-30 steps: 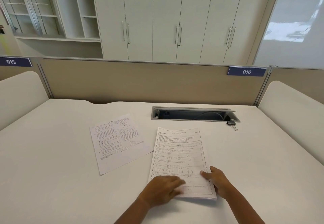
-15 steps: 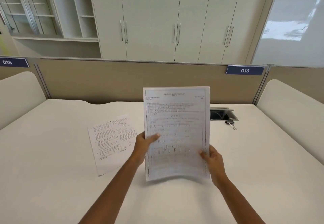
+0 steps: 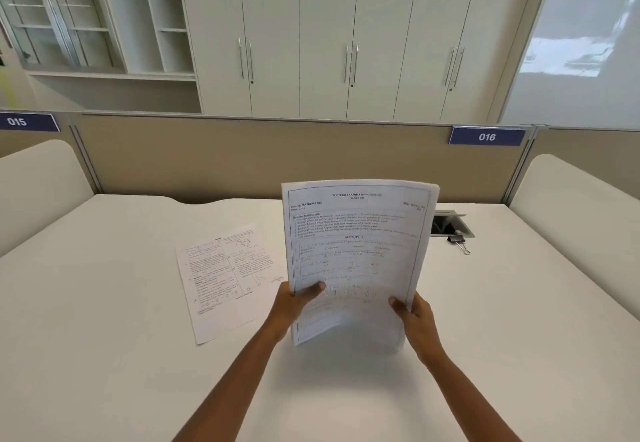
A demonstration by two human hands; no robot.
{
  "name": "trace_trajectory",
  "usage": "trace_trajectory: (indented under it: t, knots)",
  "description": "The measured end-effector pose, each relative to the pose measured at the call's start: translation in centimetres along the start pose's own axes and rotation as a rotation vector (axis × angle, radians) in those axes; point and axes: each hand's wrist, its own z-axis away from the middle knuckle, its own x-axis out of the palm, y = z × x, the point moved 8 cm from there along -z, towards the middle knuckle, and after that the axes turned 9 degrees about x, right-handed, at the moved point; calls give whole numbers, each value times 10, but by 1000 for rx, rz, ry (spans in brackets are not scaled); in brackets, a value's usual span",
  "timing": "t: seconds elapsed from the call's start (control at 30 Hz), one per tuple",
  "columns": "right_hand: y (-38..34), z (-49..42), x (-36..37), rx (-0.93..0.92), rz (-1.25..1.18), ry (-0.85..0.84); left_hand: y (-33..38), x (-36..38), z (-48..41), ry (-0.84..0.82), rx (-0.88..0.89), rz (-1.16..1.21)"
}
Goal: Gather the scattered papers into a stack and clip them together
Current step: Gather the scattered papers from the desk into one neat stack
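I hold a stack of printed exam papers (image 3: 356, 254) upright above the white desk (image 3: 104, 355), its lower edge close to the surface. My left hand (image 3: 294, 306) grips the stack's lower left edge, thumb on the front page. My right hand (image 3: 414, 317) grips the lower right edge. A single printed sheet (image 3: 225, 275) lies flat on the desk to the left of the stack, turned slightly. A black binder clip (image 3: 458, 241) with silver handles lies at the back right, beside the cable slot.
A metal cable slot (image 3: 450, 225) is sunk into the desk behind the stack, mostly hidden by the papers. A beige partition (image 3: 242, 154) with number plates bounds the far edge. Padded white side panels (image 3: 581, 220) stand left and right.
Both hands lifted the stack from flat on the desk to upright. Since half a second ago it has stayed upright, with my grip lower on its edges.
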Motion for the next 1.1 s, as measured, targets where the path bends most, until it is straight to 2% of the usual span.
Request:
trace_trajectory:
  t: [0.1,0.2,0.27,0.37,0.43,0.53,0.57,0.67,0.73,0.8,1.0,1.1]
  knots:
    - [0,-3,-5,42,15,22,7,-7,-7,60,3,-117]
    - [10,-4,-5,144,-16,-5,5,-24,-12,159,7,-379]
    - [20,-4,-6,225,-49,-20,-3,-40,-14,200,-36,-699]
    - [35,-2,-7,317,-17,-42,-23,-63,-13,81,-143,-1315]
    - [44,0,-9,366,34,-42,-39,-75,-8,5,-211,-1480]
    - [58,2,-10,441,102,-35,-59,-89,-1,-63,-314,-1491]
    - [61,3,-10,467,101,-34,-61,-90,0,-75,-300,-1495]
    - [68,4,-9,513,86,-40,-59,-89,-8,-97,-66,-1627]
    - [70,4,-9,525,88,-35,-59,-87,-11,-58,74,-1622]
    - [72,3,-9,534,84,-38,-52,-81,-6,-199,2,-1714]
    - [79,4,-10,563,63,-63,-48,-74,-5,-246,46,-1832]
    - [78,6,-10,572,47,-78,-42,-76,-7,-190,105,-1777]
